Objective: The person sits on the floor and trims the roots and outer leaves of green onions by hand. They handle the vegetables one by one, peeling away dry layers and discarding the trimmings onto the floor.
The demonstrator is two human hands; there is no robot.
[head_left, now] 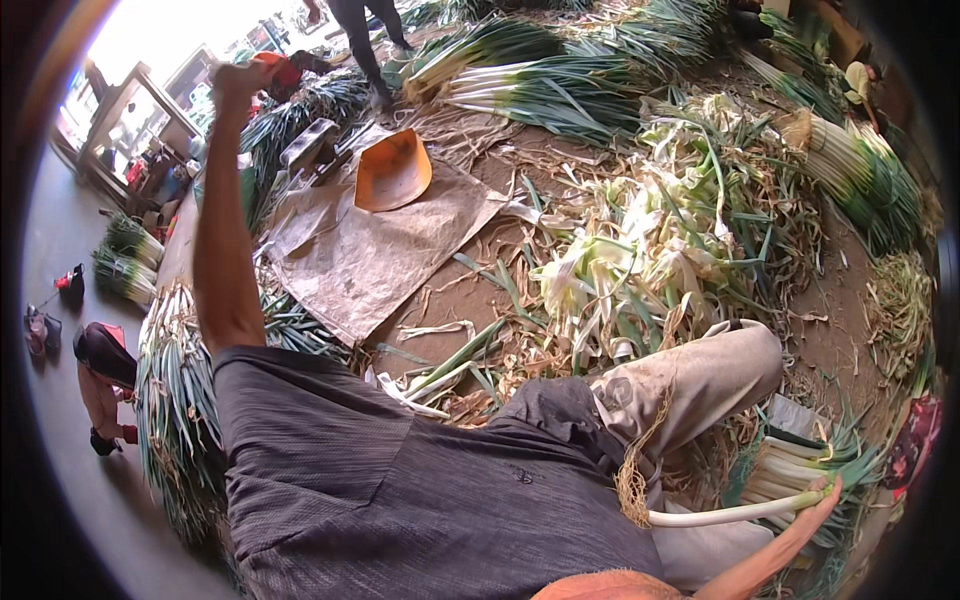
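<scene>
My right hand [818, 498], at the lower right, is closed round a leek [730, 516] near where its white shank turns green. Its shaggy roots [630, 490] point left, beside my lap. Under and behind that hand lies a bunch of trimmed leeks [785, 470] with pale shanks. My left arm stretches far out to the upper left. The left hand [240, 82] is raised at its end, small and blurred before the bright background, so its fingers cannot be made out.
A heap of peeled leaves [650, 240] covers the ground ahead. An orange scoop-shaped container [393, 172] lies on a dirty sheet [370, 265]. Leek bundles lie at the back [550, 90], right [860, 175] and left [175, 400]. A person's legs [365, 40] stand at the far side.
</scene>
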